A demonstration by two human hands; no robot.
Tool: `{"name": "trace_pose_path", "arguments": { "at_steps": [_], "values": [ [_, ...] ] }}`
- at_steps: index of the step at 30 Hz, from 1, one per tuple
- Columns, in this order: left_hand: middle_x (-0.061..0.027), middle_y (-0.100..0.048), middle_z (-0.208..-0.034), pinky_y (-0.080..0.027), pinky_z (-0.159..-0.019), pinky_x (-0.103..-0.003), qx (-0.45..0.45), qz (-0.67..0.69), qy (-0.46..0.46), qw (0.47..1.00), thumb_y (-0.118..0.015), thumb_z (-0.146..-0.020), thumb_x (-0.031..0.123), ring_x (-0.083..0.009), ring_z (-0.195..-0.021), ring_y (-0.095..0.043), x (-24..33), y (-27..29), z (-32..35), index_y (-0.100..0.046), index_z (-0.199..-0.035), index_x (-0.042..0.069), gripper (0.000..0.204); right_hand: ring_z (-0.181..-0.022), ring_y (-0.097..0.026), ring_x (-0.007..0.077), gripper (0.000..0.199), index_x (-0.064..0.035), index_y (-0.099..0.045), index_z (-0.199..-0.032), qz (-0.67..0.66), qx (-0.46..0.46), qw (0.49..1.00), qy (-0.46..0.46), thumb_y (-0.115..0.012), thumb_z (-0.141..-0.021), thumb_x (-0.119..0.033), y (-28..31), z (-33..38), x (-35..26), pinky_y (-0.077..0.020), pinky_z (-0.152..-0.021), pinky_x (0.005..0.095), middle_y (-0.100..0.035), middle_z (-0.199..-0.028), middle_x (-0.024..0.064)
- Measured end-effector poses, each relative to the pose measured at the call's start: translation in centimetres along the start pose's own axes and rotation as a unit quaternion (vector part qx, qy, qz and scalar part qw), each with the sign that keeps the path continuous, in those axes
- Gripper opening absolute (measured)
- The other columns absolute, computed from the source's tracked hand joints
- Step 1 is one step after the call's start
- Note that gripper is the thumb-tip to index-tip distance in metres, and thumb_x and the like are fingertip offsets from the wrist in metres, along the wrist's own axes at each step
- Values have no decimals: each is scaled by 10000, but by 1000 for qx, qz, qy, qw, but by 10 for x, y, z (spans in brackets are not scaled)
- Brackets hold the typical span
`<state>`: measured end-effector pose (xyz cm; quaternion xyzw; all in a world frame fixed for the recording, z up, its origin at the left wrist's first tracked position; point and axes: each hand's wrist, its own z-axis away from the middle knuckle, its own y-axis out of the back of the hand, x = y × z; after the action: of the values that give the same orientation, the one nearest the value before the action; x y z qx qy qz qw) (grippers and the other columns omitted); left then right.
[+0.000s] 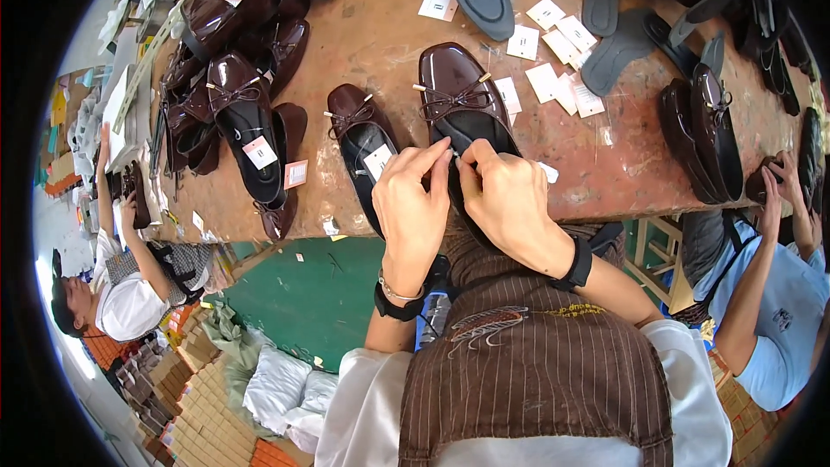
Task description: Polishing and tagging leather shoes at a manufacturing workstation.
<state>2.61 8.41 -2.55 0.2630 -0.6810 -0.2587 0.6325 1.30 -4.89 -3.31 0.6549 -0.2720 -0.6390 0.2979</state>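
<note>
A dark burgundy patent loafer [451, 69] with a bow lies in front of me, toe pointing away. Above its opening, my left hand [411, 199] and my right hand [510, 195] are both closed in pinches, fingertips nearly meeting. Whatever is between the fingers is too small to name. The right hand covers part of the loafer's heel end, and a white tag [548, 172] pokes out beside it. To the left lies a matching loafer [350, 108], carrying a white tag [378, 162] and partly covered by my left hand.
A heap of burgundy loafers [246, 86] fills the table's left. Grey insoles [480, 0] and loose white tags [542, 82] lie at the back. More loafers [705, 134] stand to the right. One co-worker [130, 285] is at left, another [761, 294] at right.
</note>
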Motion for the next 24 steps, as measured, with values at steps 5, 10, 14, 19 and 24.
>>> {"name": "trace_pose_path", "arguments": {
  "at_steps": [5,10,14,19,24],
  "values": [
    [-76,-594,-837,-467,-578,-310,1,5,58,998,-756,-803,58,-168,-623,-575,7,0,-1,-759,-920,33,119,-634,-653,333,139,-37,-562,-857,16,13,1000,16,-661,-869,-134,10,-1,-7,-509,-537,450,-648,-674,148],
    [-50,-555,-914,-411,-548,-260,77,80,-30,993,-775,-760,0,-128,-661,-531,4,-6,5,-753,-877,46,127,-702,-651,274,239,-87,-570,-984,49,-35,997,47,-723,-808,-136,47,9,-6,-504,-557,397,-672,-721,95],
    [-86,-620,-984,-467,-576,-276,65,-18,-182,981,-742,-744,-35,-174,-646,-584,-5,-5,1,-719,-851,42,134,-704,-593,226,99,-75,-697,-777,-135,-131,980,57,-775,-777,-137,85,3,11,-448,-805,358,-664,-677,45],
    [-78,-679,-845,-466,-559,-277,-26,72,-188,979,-715,-739,-51,-180,-600,-584,-5,5,-14,-698,-823,23,113,-890,-626,106,123,11,-728,-950,-404,-266,871,-81,-694,-881,-85,107,-9,25,-484,-829,280,-714,-920,63],
    [-85,-689,-816,-470,-553,-280,18,21,-119,992,-714,-754,-32,-173,-607,-613,8,0,-13,-700,-809,15,74,-832,-651,84,112,16,-720,-982,-403,-195,888,-106,-656,-899,-25,91,-8,22,-521,-752,250,-729,-892,55]
  ]
}}
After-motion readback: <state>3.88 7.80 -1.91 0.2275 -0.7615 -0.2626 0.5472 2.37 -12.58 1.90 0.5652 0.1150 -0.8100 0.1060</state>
